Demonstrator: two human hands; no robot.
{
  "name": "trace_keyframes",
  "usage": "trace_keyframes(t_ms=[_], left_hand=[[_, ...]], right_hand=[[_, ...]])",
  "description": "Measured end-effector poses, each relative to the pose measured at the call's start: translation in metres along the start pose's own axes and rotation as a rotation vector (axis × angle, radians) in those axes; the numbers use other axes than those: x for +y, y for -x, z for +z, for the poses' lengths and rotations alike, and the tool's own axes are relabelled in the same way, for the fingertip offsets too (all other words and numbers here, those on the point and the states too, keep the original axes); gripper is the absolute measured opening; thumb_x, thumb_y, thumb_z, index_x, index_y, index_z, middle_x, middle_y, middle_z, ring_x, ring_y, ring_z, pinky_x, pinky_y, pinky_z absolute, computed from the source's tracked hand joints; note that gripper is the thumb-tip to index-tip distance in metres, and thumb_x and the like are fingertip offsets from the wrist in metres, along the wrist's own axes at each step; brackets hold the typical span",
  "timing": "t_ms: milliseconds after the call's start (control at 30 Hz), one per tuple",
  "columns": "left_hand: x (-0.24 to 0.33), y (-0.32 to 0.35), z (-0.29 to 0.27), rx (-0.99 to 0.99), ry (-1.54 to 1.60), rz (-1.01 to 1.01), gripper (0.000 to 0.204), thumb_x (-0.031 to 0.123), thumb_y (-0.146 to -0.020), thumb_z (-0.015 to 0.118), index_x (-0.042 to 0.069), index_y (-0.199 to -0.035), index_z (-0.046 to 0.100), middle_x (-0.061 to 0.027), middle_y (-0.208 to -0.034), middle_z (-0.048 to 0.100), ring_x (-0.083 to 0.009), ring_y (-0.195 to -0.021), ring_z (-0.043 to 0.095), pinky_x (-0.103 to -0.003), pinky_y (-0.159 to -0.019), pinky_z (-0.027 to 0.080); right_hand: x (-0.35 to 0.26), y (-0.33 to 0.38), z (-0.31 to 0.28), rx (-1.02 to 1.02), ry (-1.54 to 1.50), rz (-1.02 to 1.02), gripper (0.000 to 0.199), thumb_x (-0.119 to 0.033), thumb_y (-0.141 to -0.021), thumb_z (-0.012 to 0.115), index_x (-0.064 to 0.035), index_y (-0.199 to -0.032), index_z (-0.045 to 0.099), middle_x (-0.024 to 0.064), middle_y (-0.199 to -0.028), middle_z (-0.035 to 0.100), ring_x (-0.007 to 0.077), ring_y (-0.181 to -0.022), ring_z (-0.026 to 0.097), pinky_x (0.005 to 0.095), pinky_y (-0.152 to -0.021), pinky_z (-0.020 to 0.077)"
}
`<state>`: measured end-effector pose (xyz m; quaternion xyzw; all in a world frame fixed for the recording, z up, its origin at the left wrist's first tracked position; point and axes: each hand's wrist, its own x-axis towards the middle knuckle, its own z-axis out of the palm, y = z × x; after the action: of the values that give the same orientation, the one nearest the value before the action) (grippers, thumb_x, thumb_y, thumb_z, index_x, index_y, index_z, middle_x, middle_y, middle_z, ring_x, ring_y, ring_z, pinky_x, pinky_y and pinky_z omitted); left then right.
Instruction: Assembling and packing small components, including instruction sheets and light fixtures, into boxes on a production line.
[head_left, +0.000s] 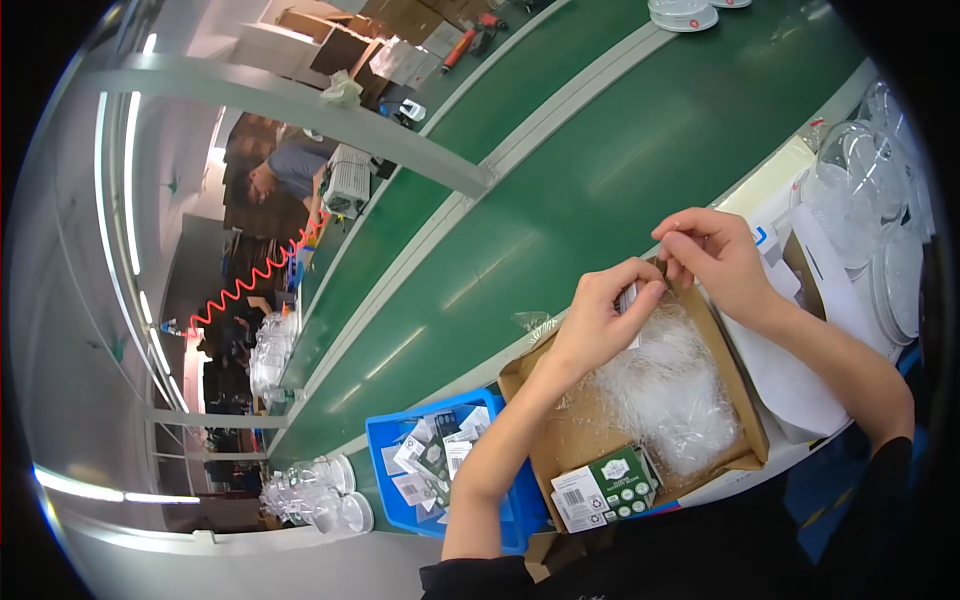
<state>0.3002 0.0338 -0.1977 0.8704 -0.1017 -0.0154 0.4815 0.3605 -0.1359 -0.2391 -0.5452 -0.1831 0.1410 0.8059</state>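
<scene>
Strands (pixel 675 395), clear and loosely heaped, lay in a cardboard carton (pixel 580 425) beneath both hands. The left hand (pixel 610 308) had its grip closed on a small pale card (pixel 628 300) (mostly hidden by fingers). The right hand (pixel 722 262) curled just beside it; its grip could not be told. The card was judged light, thin, best taken by its edges; the strands seemed limp, slippery, easily tangled.

Tube lights (pixel 80 484) glare; edges warp, perhaps blurred.
</scene>
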Motion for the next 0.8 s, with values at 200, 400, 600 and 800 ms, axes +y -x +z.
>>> trace_keyframes(t_ms=[200,400,600,800], left_hand=[[-0.01,0.0,-0.001,-0.008,-0.046,0.065,0.015,0.011,-0.088,0.059,-0.002,-0.08,0.061,-0.008,-0.064,0.055,-0.0136,-0.057,0.05,-0.028,-0.054,0.041],[-0.009,0.002,-0.011,0.04,-0.046,-0.004,0.018,0.012,-0.09,0.058,-0.001,-0.078,0.061,-0.0056,-0.06,0.055,-0.0104,-0.054,0.047,-0.027,-0.051,0.037],[-0.008,0.002,-0.013,0.102,0.018,0.015,0.022,0.016,-0.093,0.055,0.0,-0.079,0.062,0.0031,-0.06,0.051,-0.0029,-0.055,0.04,-0.022,-0.049,0.032],[-0.011,0.003,-0.014,0.124,0.034,0.047,0.021,0.016,-0.093,0.056,0.0,-0.081,0.063,0.003,-0.06,0.051,-0.0032,-0.056,0.041,-0.022,-0.05,0.032]], right_hand=[[0.001,0.006,0.005,-0.098,0.222,-0.173,0.011,-0.004,-0.09,0.058,0.003,-0.097,0.063,0.004,-0.08,0.065,0.0067,-0.068,0.061,0.0198,-0.059,0.049],[-0.002,-0.001,0.007,0.053,0.006,-0.032,0.013,-0.011,-0.095,0.053,-0.0003,-0.095,0.061,0.0018,-0.075,0.059,0.006,-0.059,0.056,0.0198,-0.052,0.0456],[-0.003,0.001,0.005,0.085,-0.042,-0.025,0.013,-0.011,-0.096,0.052,-0.001,-0.098,0.061,0.0019,-0.076,0.058,0.0062,-0.06,0.056,0.0197,-0.05,0.046],[-0.01,0.005,0.009,-0.037,0.0,0.016,0.012,-0.01,-0.092,0.057,0.0001,-0.098,0.061,0.0025,-0.079,0.061,0.0064,-0.062,0.057,0.0203,-0.054,0.0473]])
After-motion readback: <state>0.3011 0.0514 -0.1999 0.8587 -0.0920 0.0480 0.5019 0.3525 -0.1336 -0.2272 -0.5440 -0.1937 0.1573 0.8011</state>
